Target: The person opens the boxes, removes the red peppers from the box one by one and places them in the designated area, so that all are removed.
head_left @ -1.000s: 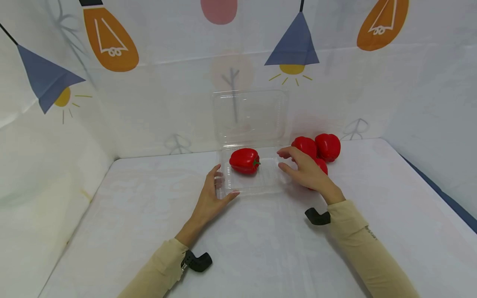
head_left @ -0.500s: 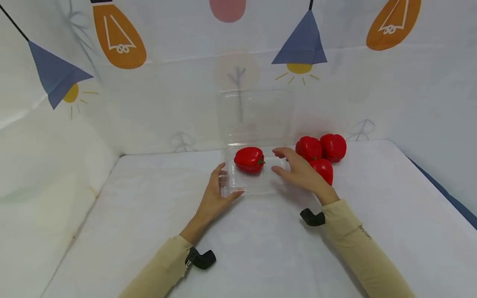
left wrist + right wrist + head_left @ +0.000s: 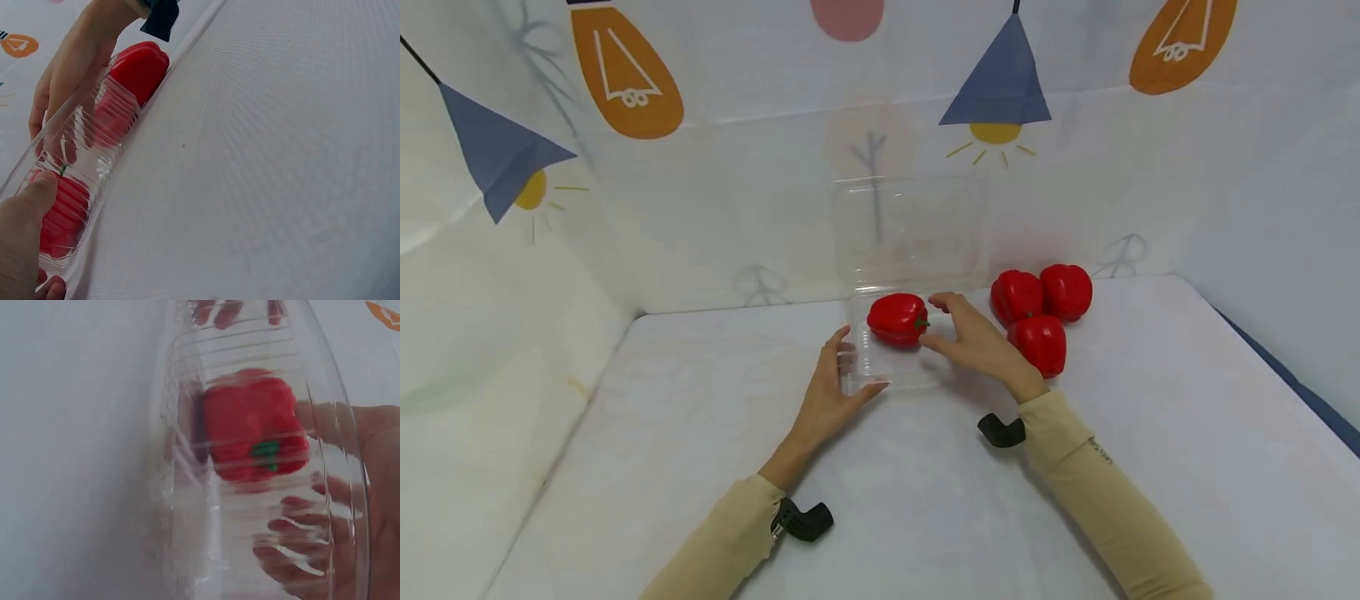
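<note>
A clear plastic clamshell container lies on the white table with its lid raised against the back wall. One red bell pepper is inside, on its side at the left, green stem to the right. My left hand holds the container's front left corner, thumb at the front and fingers along the left side. Over the container, my right hand has its fingers apart, close to the pepper's stem end. In the right wrist view the pepper shows blurred through the clear wall; contact with the fingers cannot be told.
Several things stand around: a red bell pepper to the right of the container, two further ones behind it, and a printed cloth wall along the back. Black wrist mounts sit on both sleeves.
My right hand has moved left from beside the loose peppers, over the container to the pepper's stem end. My left hand keeps its hold. The camera view has shifted slightly.
</note>
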{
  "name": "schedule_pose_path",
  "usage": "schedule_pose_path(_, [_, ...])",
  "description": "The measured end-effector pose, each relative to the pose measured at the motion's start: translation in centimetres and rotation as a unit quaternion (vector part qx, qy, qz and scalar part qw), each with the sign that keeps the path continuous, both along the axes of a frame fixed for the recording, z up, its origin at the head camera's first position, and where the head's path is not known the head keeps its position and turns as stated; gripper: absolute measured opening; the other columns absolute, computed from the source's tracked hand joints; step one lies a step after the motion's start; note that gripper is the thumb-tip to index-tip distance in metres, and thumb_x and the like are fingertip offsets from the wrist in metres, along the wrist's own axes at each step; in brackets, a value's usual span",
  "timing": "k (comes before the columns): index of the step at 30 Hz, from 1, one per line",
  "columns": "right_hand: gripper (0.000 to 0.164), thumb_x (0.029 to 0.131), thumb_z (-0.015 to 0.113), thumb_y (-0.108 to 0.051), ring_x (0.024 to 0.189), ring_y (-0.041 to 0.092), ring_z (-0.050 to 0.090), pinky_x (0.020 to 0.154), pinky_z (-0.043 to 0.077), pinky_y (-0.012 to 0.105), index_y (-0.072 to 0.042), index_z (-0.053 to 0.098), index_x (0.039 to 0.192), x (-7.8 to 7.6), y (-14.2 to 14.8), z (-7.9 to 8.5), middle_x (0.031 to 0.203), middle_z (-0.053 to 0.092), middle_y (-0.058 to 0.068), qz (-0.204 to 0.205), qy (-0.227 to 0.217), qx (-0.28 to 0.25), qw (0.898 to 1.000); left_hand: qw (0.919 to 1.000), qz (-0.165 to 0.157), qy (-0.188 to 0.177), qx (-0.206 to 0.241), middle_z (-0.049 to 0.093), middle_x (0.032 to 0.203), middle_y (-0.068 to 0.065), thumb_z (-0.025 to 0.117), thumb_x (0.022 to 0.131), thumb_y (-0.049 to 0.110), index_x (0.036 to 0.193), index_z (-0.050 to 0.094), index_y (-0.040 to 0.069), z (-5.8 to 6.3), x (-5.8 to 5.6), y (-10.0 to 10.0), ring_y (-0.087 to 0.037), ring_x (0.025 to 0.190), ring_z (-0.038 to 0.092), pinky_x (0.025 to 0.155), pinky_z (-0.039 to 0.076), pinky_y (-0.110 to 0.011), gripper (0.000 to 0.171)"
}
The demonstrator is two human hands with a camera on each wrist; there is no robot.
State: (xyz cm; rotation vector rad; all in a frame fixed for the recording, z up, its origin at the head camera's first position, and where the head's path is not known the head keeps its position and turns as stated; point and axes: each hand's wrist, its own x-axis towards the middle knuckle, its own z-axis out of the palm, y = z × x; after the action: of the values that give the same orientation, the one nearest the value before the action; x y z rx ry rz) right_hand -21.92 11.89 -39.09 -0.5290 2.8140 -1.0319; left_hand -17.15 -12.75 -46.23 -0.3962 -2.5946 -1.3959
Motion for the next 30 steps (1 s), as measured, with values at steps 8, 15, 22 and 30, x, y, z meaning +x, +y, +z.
schedule_pose_path(8, [0.072,0.083,0.07,-0.03,0.127,0.034,0.044,0.103,0.042,0.051,-0.008,0.027,0.135,-0.6,-1.5,0.1,0.139,0.041,0.016,-0.022,0.008,-0.058,0.998,1.0,0.001,-0.001,-0.005,0.047,0.128,-0.009,0.077,0.075,0.045,0.149,0.021,0.018,0.1,-0.1,0.1,-0.021,0.112,0.054,0.095,0.051,-0.037,0.097])
schedule_pose_path(15, [0.079,0.08,0.073,-0.026,0.13,0.034,0.041,0.103,0.042,0.053,-0.011,0.023,0.139,-0.9,-2.5,-0.2,0.142,0.038,0.014,-0.031,0.005,-0.076,0.997,0.9999,0.004,0.009,-0.011,0.047,0.129,-0.01,0.076,0.075,0.046,0.149,0.021,0.018,0.0,0.0,0.2,-0.022,0.111,0.053,0.094,0.051,-0.039,0.097])
schedule_pose_path(22, [0.083,0.08,0.074,-0.024,0.13,0.031,0.042,0.105,0.04,0.051,-0.012,0.022,0.143,-1.0,-3.0,-0.6,0.143,0.038,0.012,-0.021,0.001,-0.062,0.998,0.9999,0.003,0.009,-0.005,0.047,0.129,-0.01,0.076,0.075,0.047,0.149,0.021,0.019,-0.1,0.0,0.2,-0.022,0.111,0.054,0.094,0.051,-0.04,0.096])
schedule_pose_path(30, [0.075,0.081,0.073,-0.022,0.124,0.028,0.046,0.104,0.042,0.048,-0.01,0.027,0.139,-1.0,-3.1,-0.8,0.138,0.042,0.012,-0.017,0.02,-0.05,0.998,1.0,0.002,0.008,-0.001,0.047,0.129,-0.011,0.077,0.075,0.045,0.149,0.021,0.018,0.0,0.1,0.1,-0.023,0.112,0.053,0.095,0.051,-0.039,0.096])
